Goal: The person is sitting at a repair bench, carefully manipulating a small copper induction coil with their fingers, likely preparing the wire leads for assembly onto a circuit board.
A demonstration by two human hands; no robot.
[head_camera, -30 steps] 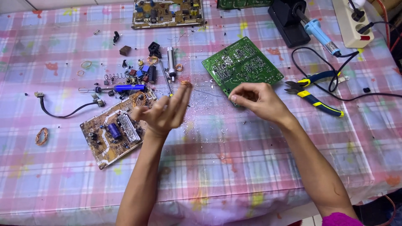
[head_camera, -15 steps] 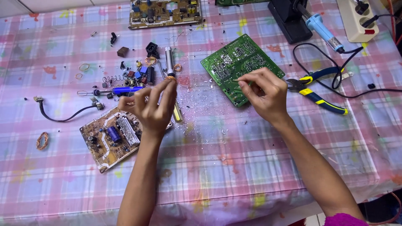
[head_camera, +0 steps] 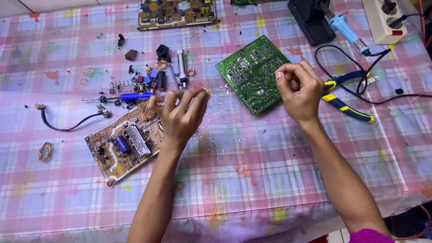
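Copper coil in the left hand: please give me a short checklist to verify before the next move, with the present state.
1. Left hand pinches the small copper coil: ok.
2. Right hand pinches the thin wire end: cannot tell, too fine.
3. Green circuit board lies flat below the right hand: ok.
4. Pliers within reach of the right hand: ok.
5. Soldering iron away from both hands: ok.

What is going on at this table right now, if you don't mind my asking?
A person is unwinding thin copper wire over a pink checked tablecloth. The left hand pinches a small copper coil, and the right hand pulls the strand above a green circuit board. A brown circuit board, pliers and loose parts lie around.
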